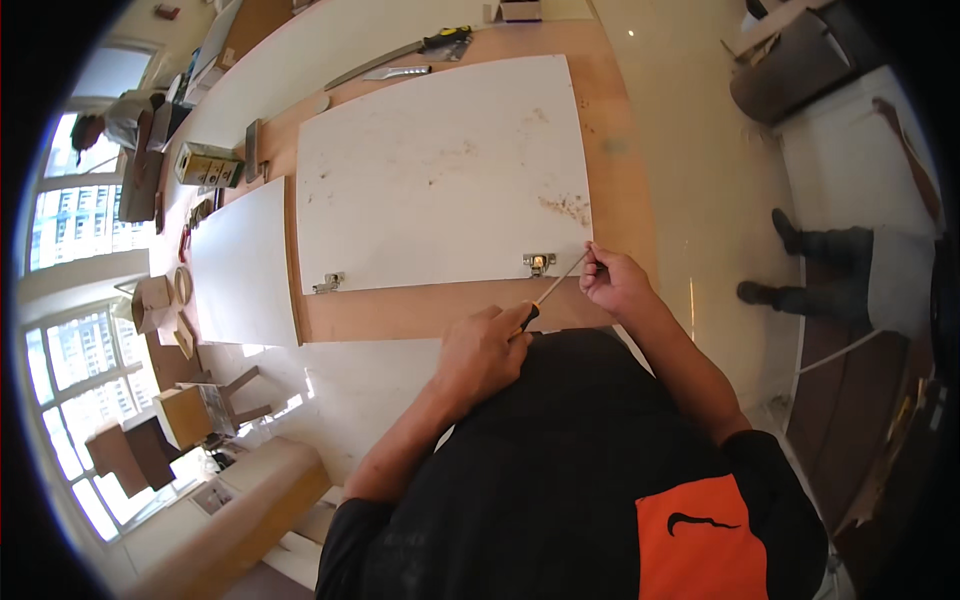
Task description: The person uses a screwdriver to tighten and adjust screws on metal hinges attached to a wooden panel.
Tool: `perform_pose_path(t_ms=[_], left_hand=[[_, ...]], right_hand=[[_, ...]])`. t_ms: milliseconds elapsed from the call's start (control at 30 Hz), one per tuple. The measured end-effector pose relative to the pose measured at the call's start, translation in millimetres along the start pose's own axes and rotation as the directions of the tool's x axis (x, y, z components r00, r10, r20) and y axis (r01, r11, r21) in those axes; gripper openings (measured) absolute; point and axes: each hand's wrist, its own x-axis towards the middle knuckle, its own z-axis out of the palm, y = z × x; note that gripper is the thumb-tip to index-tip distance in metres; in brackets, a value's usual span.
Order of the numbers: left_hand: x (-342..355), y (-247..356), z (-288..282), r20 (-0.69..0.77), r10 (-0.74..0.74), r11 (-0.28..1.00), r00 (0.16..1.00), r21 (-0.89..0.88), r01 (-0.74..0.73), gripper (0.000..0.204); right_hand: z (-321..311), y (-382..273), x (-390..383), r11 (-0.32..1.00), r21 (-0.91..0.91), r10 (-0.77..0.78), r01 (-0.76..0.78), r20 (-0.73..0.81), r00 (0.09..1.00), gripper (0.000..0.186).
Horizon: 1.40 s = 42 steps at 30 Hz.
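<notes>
My left hand [483, 348] is wrapped round the black and orange handle of a screwdriver [553, 290]. Its thin shaft slants up and right to the fingertips of my right hand [616, 283]. Those fingers are pinched together at the shaft's tip, by the board's near right corner; what they hold is too small to make out. A white panel [410, 190] with brown smudges lies flat on the wooden workbench. Along its near edge sit two metal cabinet hinges: a right hinge [539, 264], close to the screwdriver, and a left hinge [329, 282].
A second white panel [245, 265] lies to the left. Beyond the large panel rest a handsaw [375, 64] and a knife [397, 72]. A box-shaped can [208, 164] stands at the far left. People are at the far left and to the right, one in dark trousers [825, 262].
</notes>
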Motion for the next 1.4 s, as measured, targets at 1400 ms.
perform_pose_path(t_ms=[1400], left_hand=[[88.5, 77.5, -17.4, 0.436, -0.337, 0.833, 0.834, 0.552, 0.047, 0.028]], right_hand=[[0.6, 16.9, 54.3, 0.803, -0.061, 0.577, -0.593, -0.176, 0.798, 0.016]])
